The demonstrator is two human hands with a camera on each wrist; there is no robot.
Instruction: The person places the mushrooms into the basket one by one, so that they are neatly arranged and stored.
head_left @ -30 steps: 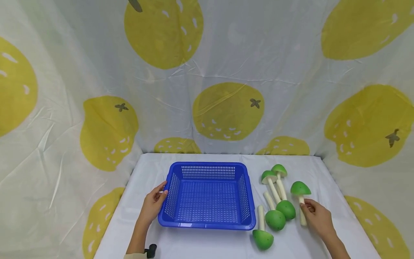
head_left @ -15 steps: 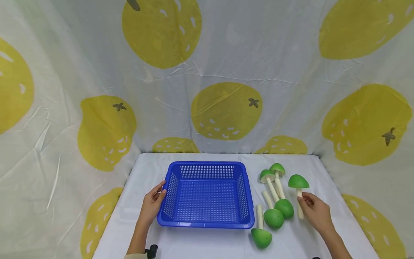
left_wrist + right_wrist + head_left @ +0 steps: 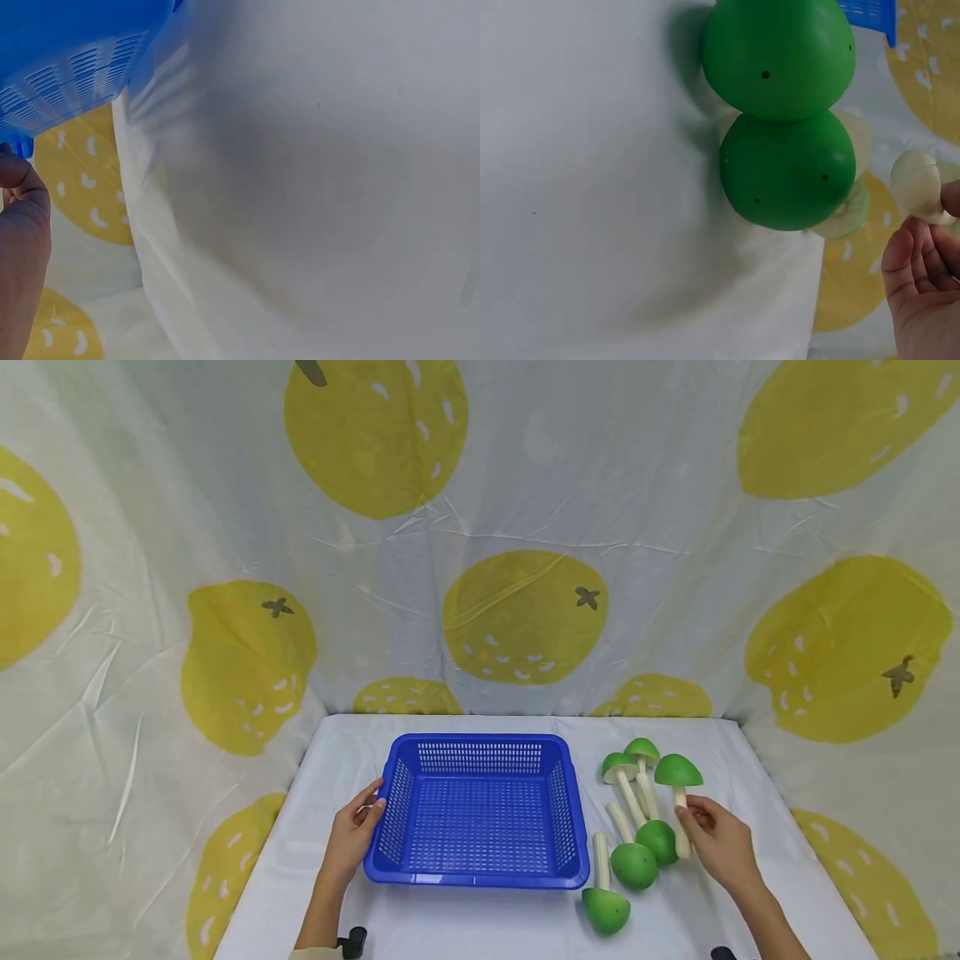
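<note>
In the head view a blue plastic basket (image 3: 480, 882) with slotted sides stands on the white-covered table, nothing in it. My left hand (image 3: 352, 837) grips its left rim between thumb and fingers; the left wrist view shows that hand (image 3: 22, 217) at the basket's rim (image 3: 22, 146). To the right, my right hand (image 3: 722, 843) pinches the pale stem of a green-capped toy mushroom (image 3: 678, 770), held upright with the cap on top. The stem's lower end (image 3: 915, 184) faces the right wrist camera. Several similar mushrooms (image 3: 634, 866) lie between basket and right hand.
One loose mushroom (image 3: 606, 910) lies nearest the front, its stem beside the basket's right corner. Two more caps (image 3: 619, 767) are at the back of the group. A curtain (image 3: 525, 618) printed with yellow fruit encloses the table at the back and sides.
My right hand has lifted the mushroom and carried it left and toward the back, closer to the other mushrooms. My left hand and the basket keep their places.
</note>
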